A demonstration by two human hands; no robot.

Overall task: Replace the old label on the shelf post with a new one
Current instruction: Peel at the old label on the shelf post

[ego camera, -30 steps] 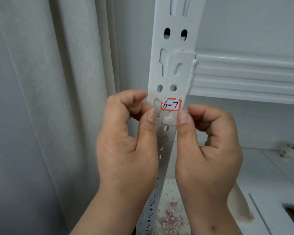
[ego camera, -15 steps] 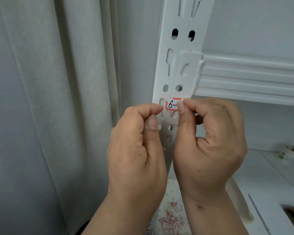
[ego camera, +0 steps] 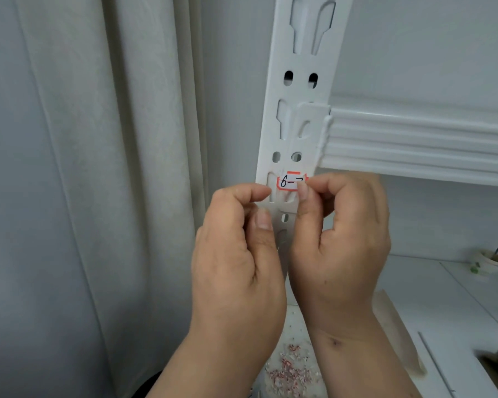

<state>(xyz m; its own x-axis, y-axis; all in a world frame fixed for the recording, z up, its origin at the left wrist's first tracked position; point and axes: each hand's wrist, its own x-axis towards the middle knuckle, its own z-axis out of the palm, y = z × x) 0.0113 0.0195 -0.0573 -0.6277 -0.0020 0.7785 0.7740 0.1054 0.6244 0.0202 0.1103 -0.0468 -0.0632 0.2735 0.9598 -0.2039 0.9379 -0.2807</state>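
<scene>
a small paper label (ego camera: pixel 291 182) with a red-orange border and a handwritten "6-7" is stuck on the front face of a white slotted metal shelf post (ego camera: pixel 299 90), just below a pair of small oval holes and just below where a white ribbed shelf beam (ego camera: pixel 414 139) hooks into the post.

both hands are raised in front of the post. the right hand (ego camera: pixel 339 248) has its thumb and forefinger curled together at the label's right edge, covering part of the "7"; the thumbnail looks set against that edge, as if picking at it, though whether paper is actually caught in the grip cannot be told. the left hand (ego camera: pixel 236 259) is just left of the label with fingers curled and the thumb tip near the forefinger; it seems to hold nothing, and whether it touches the post is unclear.

the label looks thin, light and floppy, held on by adhesive. judging from this, it will tear easily if pulled fast. the best place to take hold is a lifted corner or edge, pinched between nail and fingertip, then peeled slowly and flat along the post. the post is stiff painted metal and needs no care.

far below the label, red and white paper scraps (ego camera: pixel 288 374) lie scattered. left of the post hangs a pale curtain (ego camera: pixel 98 168).
</scene>
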